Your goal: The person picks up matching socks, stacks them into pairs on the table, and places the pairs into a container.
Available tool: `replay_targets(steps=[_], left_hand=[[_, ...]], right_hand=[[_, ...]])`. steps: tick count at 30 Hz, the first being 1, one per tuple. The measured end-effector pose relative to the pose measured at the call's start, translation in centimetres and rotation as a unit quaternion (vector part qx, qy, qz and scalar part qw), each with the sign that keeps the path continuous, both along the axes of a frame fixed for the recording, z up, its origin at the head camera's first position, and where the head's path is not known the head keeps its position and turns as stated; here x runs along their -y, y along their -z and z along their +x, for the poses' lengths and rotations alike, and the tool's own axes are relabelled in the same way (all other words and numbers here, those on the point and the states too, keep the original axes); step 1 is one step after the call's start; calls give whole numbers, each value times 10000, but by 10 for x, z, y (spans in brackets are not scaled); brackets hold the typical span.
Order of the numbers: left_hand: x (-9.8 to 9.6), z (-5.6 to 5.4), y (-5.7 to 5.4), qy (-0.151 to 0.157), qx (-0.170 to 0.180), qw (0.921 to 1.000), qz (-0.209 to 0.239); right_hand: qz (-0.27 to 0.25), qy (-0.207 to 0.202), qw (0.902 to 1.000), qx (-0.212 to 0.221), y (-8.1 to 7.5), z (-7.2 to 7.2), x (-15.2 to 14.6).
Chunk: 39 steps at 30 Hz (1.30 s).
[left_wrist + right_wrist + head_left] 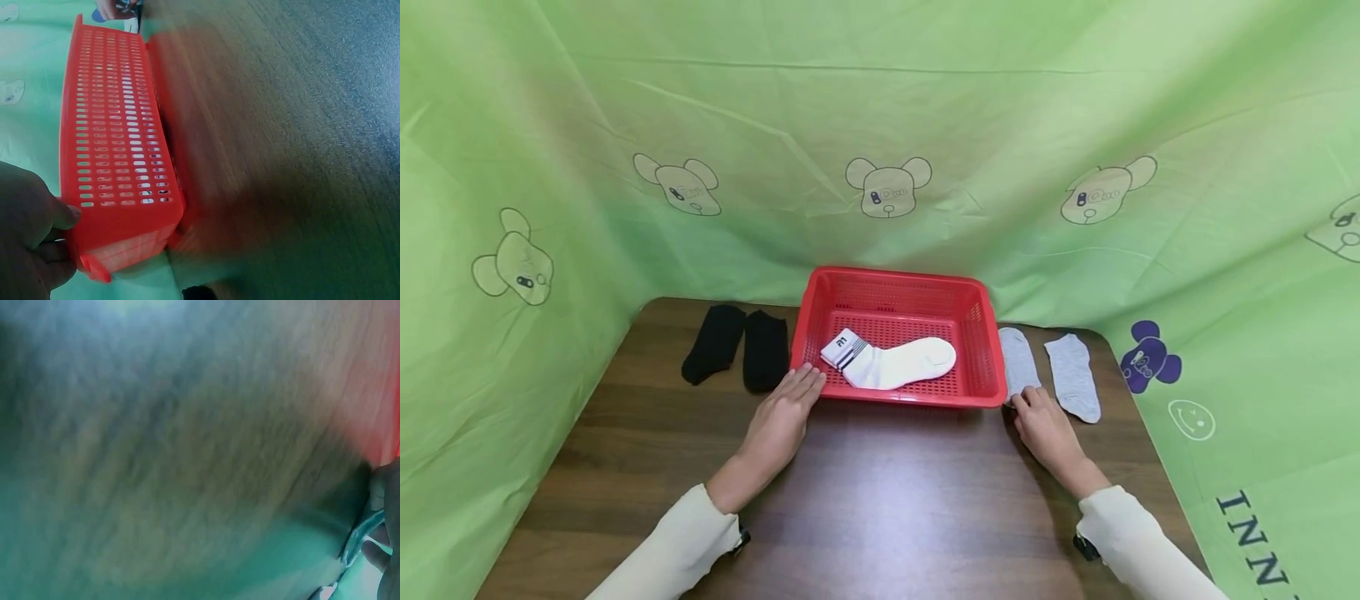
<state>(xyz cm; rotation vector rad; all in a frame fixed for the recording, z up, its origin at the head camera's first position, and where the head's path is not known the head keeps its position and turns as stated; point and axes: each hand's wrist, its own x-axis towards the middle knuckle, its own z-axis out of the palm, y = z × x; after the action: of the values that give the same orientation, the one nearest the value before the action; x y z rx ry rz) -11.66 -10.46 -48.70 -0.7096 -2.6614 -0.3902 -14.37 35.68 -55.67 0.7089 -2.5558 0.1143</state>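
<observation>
A red plastic basket [895, 401] with a white sock [913, 362] lying inside stands near the back of the table. At its front left corner, my left hand [778, 421] grips the rim; in the left wrist view the thumb lies on the outside of the basket [125, 219]. Just right of the basket lies a light grey sock [1017, 354]. My right hand [1048, 429] pinches the near end of that sock. The right wrist view shows the sock's edge [361, 540] between thumb and fingers, partly cut off by the frame.
A second grey sock [1073, 379] lies farther right. Two black socks, one outer [715, 343] and one inner [766, 352], lie left of the basket. A green printed curtain [887, 117] hangs behind and beside the brown wooden table [880, 500].
</observation>
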Motion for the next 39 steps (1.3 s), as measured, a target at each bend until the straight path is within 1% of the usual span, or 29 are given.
replay_targets(steps=[4, 9, 13, 17, 21, 29, 34, 39], left_hand=[[0, 0, 0, -21, 28, 10000, 40], [1, -1, 0, -47, 14, 9999, 102], [0, -1, 0, -38, 1, 9999, 161], [-1, -1, 0, 1, 8, 9997, 234], [-1, -1, 1, -41, -2, 9998, 206], [1, 1, 1, -131, 94, 9997, 166], [1, 3, -1, -144, 134, 9996, 208], [0, 2, -1, -158, 103, 9995, 259]], right_hand=[[-170, -135, 9998, -49, 1, 5, 4], [-361, -279, 9990, 9, 0, 15, 16], [-402, -451, 9982, 37, -1, 27, 27], [-484, -499, 9976, 66, -1, 39, 39], [-580, -440, 9971, 229, -3, 49, 52], [-867, -333, 9946, 467, -7, 65, 88], [-901, -55, 9943, 560, -11, 72, 113], [-1116, 298, 9899, 824, -14, 75, 137]])
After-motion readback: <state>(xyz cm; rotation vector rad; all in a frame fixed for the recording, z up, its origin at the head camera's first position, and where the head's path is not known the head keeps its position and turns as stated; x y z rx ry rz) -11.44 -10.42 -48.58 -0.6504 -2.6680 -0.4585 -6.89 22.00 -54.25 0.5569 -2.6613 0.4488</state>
